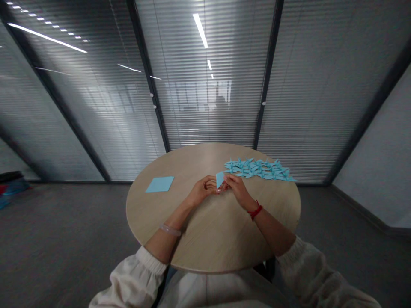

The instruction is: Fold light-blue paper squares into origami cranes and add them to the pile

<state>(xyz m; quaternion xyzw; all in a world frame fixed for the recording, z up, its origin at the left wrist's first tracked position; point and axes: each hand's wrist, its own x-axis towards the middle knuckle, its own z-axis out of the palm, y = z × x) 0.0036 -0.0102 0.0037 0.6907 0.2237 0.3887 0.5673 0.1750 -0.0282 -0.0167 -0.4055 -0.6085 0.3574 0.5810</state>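
A small folded piece of light blue paper (219, 179) is held up between my two hands, above the middle of the round table. My left hand (205, 188) grips its lower left side with curled fingers. From the right, my right hand (236, 186) pinches its other edge, and the fingertips of both hands nearly meet below it. Just beyond my right hand lie several folded blue paper cranes (257, 168) in close rows. Left of my left hand, light blue square paper (159, 184) lies flat; whether it is one sheet or a stack I cannot tell.
The round wooden table (212, 239) has its near edge close to my lap. Behind it stands a glass partition with blinds (212, 124). A white wall (379, 162) rises at the right. On the floor at far left is a dark-rimmed bin (12, 176) beside blue and red items.
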